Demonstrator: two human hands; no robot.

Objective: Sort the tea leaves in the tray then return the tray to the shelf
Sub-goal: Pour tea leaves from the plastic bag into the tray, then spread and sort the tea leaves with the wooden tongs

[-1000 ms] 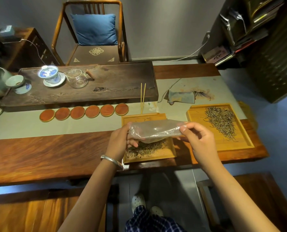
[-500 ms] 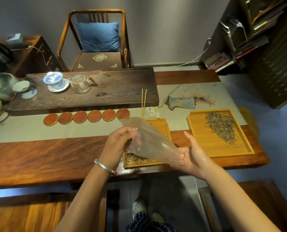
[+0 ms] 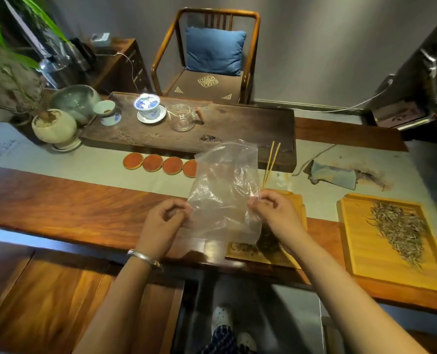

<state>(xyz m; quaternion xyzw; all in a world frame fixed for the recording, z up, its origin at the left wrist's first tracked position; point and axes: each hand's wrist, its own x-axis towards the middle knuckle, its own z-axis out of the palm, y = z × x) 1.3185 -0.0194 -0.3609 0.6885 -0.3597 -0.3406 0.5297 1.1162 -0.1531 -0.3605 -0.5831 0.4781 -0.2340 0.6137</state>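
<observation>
Now, hands: both are being held up over the near edge of the desk (image 3: 59, 208), each pinching one side of a clear plastic bag (image 3: 225, 190).
Left hand (image 3: 161, 221): its grip is curling tight, thumb and fingertips nipping the bag's left edge; a silver bracelet (image 3: 143, 256) is sitting on the wrist.
Right hand (image 3: 276, 215): its grip is likewise closing on the bag's right edge, fingers curled.
Bag: it is hanging upright and crumpled between the hands, hiding part of the row of round red coasters (image 3: 152, 162).
Near tray (image 3: 297, 200): it is lying just behind and under the right hand, right at the desk's front edge — dark tea leaves (image 3: 268, 241) are showing at its near end.
Second tray (image 3: 360, 251): it is sitting well apart to the right, its near corner reaching the desk's front edge, carrying a long heap of pale tea leaves (image 3: 401, 231).
Open room: bare wood is stretching left of the hands along the front edge.
Behind: a dark tea board (image 3: 237, 131) is carrying a blue-and-white lidded cup (image 3: 148, 107) and a glass pitcher (image 3: 181, 120); two thin sticks (image 3: 271, 162) are leaning at its right end.
Writing: faint marks are showing on the cloth runner (image 3: 84, 167) at far left — too blurred to read.
</observation>
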